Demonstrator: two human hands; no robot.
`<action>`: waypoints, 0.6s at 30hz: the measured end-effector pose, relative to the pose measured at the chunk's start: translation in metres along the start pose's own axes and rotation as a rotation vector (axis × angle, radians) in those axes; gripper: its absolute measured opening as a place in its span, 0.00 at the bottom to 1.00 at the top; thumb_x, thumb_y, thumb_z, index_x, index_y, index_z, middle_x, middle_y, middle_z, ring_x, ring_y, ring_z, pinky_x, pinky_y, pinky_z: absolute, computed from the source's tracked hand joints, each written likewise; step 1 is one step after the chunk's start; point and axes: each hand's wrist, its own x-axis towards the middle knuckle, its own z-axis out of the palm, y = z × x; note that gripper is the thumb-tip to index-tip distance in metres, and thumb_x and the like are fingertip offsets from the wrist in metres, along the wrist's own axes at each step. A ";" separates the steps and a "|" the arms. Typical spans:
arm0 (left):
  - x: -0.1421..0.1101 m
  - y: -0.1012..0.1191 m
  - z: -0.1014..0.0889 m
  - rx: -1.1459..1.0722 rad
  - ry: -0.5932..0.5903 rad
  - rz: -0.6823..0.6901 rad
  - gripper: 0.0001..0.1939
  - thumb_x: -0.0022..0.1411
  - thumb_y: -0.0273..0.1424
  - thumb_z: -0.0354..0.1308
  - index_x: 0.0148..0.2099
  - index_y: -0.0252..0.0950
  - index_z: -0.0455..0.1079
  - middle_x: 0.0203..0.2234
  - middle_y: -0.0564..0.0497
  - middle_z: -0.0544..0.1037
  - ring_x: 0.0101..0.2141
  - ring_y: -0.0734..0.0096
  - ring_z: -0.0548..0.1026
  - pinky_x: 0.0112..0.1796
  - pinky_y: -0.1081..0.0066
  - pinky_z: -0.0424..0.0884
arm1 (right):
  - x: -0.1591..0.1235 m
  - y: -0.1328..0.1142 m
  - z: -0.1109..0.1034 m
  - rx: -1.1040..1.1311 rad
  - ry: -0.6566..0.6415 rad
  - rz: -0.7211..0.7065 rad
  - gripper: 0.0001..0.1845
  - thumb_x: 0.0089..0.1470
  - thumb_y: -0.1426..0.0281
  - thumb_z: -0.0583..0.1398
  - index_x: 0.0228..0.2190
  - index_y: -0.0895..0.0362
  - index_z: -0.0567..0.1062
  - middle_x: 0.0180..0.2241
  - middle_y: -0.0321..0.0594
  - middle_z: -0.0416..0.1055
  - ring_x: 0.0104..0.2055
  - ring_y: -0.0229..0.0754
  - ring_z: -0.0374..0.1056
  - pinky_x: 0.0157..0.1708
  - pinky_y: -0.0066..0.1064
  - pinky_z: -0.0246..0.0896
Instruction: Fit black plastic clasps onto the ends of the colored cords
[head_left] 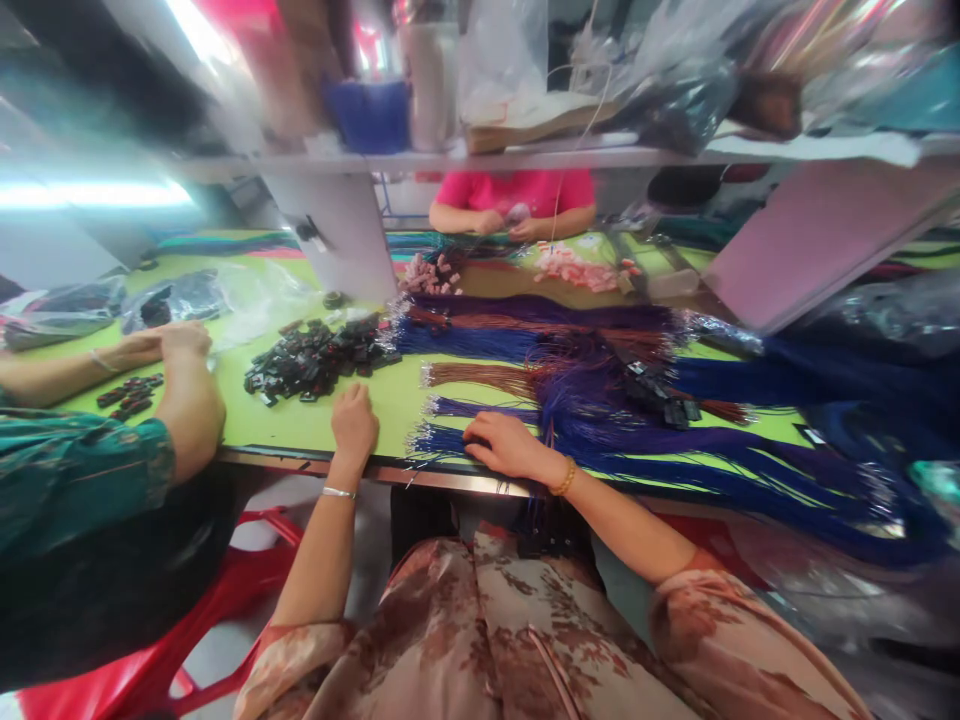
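Observation:
My left hand (355, 420) rests on the green tabletop with its fingers curled closed; anything in them is hidden. Just beyond it lies a heap of small black plastic connectors (304, 362). My right hand (504, 443) is bent over a bundle of blue wires (444, 440) near the table's front edge, fingers and thumb closing on the wires close to their metal-tipped ends. Beside it are a thin purple-blue bundle (487, 409) and brown wires (476, 377). More black connectors (660, 393) lie on the wires to the right.
At left, a co-worker's hands (180, 340) are near a small connector pile (131, 396) and plastic bags (180, 297). Another person in pink (517, 200) sits opposite, behind pink connectors (577, 268). A loaded shelf (525, 160) spans overhead; a red chair (247, 590) stands below.

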 end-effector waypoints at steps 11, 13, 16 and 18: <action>-0.020 -0.016 -0.016 0.019 -0.031 -0.120 0.13 0.59 0.33 0.52 0.44 0.38 0.71 0.35 0.44 0.75 0.38 0.56 0.71 0.39 0.63 0.63 | 0.012 0.002 0.016 -0.007 -0.013 0.055 0.08 0.58 0.72 0.54 0.31 0.58 0.72 0.32 0.42 0.71 0.32 0.39 0.63 0.32 0.28 0.50; -0.023 -0.018 -0.020 0.014 -0.066 -0.124 0.13 0.59 0.36 0.52 0.43 0.39 0.73 0.36 0.44 0.75 0.37 0.58 0.72 0.38 0.64 0.63 | 0.013 0.007 0.014 0.090 0.037 0.093 0.07 0.58 0.72 0.54 0.31 0.58 0.71 0.30 0.40 0.71 0.30 0.37 0.62 0.31 0.27 0.49; -0.027 -0.020 -0.024 -0.027 -0.126 -0.114 0.10 0.58 0.35 0.52 0.36 0.39 0.74 0.34 0.45 0.74 0.35 0.61 0.72 0.37 0.65 0.64 | 0.018 0.015 0.009 0.251 0.036 0.119 0.05 0.55 0.72 0.55 0.30 0.58 0.70 0.26 0.35 0.69 0.26 0.34 0.59 0.28 0.26 0.49; -0.029 -0.020 -0.025 -0.059 -0.130 -0.101 0.09 0.58 0.35 0.53 0.35 0.38 0.72 0.33 0.46 0.72 0.34 0.63 0.71 0.37 0.66 0.64 | 0.022 0.021 0.003 0.282 0.005 0.105 0.04 0.51 0.72 0.56 0.27 0.58 0.70 0.25 0.34 0.68 0.25 0.33 0.57 0.27 0.25 0.48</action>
